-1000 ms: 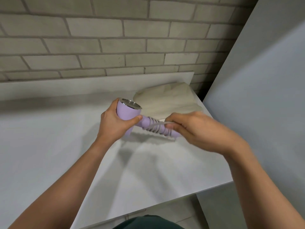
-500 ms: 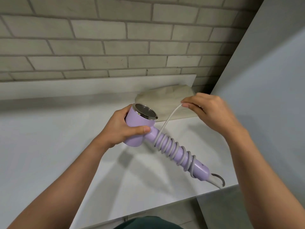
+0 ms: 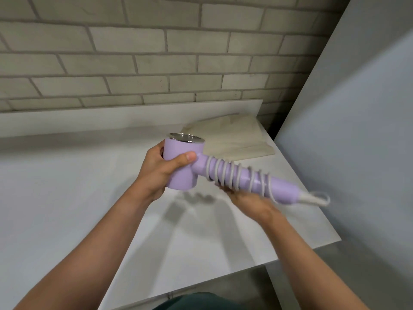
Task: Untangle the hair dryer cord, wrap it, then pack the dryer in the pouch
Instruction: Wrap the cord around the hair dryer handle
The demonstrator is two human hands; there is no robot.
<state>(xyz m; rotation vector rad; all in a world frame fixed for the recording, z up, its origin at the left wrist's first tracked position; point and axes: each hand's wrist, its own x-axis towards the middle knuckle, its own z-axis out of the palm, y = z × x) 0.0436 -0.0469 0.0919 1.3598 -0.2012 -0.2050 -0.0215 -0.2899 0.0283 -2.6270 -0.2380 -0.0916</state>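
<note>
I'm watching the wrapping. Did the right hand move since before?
Yes. The right hand dropped from beside the pouch toward the person, now under the dryer handle.

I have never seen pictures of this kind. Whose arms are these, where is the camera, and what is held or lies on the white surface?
No machine is here: these are a person's two bare arms. The camera sits on the person's head and looks forward and down. The left hand grips the round body of a purple hair dryer. Its pale cord is wound in coils round the handle. The right hand is under the handle; it is blurred, so I cannot tell whether it holds anything. On the white counter, near the brick wall, lies a flat beige pouch.
</note>
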